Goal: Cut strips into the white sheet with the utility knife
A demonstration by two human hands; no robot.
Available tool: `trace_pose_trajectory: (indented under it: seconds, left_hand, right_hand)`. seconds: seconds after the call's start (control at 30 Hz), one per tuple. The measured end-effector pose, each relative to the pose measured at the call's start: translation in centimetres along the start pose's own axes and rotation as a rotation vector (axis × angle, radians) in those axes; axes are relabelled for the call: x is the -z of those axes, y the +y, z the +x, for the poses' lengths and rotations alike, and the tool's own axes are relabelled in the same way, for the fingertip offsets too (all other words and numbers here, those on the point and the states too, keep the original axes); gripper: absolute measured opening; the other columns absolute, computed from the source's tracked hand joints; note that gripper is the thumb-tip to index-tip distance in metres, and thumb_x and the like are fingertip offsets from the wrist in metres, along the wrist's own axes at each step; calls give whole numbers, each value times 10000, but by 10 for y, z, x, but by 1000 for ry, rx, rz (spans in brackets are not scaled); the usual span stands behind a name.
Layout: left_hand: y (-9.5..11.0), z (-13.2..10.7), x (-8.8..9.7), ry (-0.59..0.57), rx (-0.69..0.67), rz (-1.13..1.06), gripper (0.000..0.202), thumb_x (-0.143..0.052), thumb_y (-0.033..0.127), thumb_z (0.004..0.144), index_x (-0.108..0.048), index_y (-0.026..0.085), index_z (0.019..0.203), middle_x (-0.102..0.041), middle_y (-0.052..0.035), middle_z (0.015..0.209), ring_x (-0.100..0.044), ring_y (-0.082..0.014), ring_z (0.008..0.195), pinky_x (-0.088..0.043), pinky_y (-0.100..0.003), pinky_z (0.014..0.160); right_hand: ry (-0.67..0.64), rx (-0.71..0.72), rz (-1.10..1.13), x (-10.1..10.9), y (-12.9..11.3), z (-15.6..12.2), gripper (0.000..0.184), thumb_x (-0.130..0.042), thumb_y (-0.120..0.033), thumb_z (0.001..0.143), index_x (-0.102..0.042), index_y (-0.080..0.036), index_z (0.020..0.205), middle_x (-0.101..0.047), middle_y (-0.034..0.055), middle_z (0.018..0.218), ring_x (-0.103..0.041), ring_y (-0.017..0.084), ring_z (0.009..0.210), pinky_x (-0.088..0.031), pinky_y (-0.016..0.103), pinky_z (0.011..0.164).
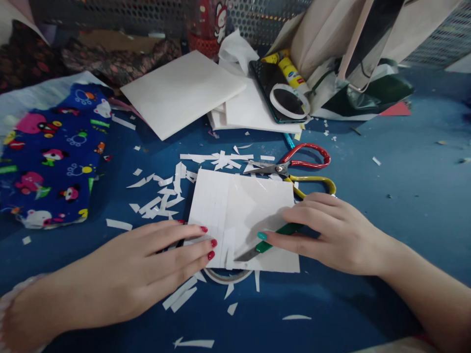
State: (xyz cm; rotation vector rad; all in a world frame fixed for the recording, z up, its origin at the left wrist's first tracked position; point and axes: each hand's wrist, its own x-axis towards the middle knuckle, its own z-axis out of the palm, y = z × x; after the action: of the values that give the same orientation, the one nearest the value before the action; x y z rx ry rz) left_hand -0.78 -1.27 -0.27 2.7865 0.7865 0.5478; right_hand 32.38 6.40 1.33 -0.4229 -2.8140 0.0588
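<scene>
A white rectangular card [263, 201] lies in the middle of the blue table, its left part covered with narrow strips. Partly hidden under its near edge is a roll of white tape [231, 278]. My left hand [154, 264] rests at the card's left edge, fingers stretched out and fingertips on the strips; its thumb is hidden. In my right hand [331, 230] is a green-handled craft knife [277, 235], its grey blade slanting down to the left against the card's near part. Scissors [281, 168] with one red and one yellow handle lie open just beyond the card.
White paper scraps [165, 198] are scattered around the card. Behind lie white sheets [184, 90], a dark phone [270, 88], a tape ring [290, 101] and a yellow glue stick [290, 71]. A blue patterned cloth [55, 152] lies left. A bottle [206, 24] stands at the back.
</scene>
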Motion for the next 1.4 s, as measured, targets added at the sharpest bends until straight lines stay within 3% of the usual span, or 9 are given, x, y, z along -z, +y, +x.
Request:
trace_pose_trajectory:
  seconds: [0.57, 0.97, 1.2, 1.4]
  left_hand:
    - [-1, 7, 6, 0, -54, 49, 360, -334, 49, 1029, -645, 153, 1176, -741, -25, 1165, -617, -193, 1153, -397, -306, 1128]
    - [-2, 1, 1, -34, -41, 12, 377, -363, 20, 1010, -639, 144, 1233, -708, -41, 1248, -587, -202, 1233, -407, -332, 1137]
    - [1, 1, 1, -30, -20, 19, 364, -401, 47, 998, -633, 183, 1243, -729, -20, 1210, -573, -187, 1267, -175, -377, 1265]
    - [4, 7, 3, -46, 1, 20, 340, -411, 85, 1026, -656, 233, 1210, -686, -24, 1285, -545, -192, 1276, -88, -396, 1261]
  right_hand:
    - [17, -10, -42, -1, -1, 2, 246, -579, -161, 981, -658, -250, 1196, -642, 16, 930, -505, 142, 724, -372, 295, 686]
    - [68, -35, -74, -2, -2, 5, 222, -641, -133, 936, -675, -222, 1136, -656, 22, 921, -549, 141, 723, -384, 295, 660]
    - [66, -35, -78, -1, -2, 5, 223, -640, -129, 936, -661, -216, 1140, -650, 18, 926, -548, 138, 724, -379, 297, 653]
    - [61, -29, -81, -2, -2, 5, 232, -619, -129, 950, -650, -218, 1162, -647, 21, 918, -536, 146, 725, -378, 302, 663]
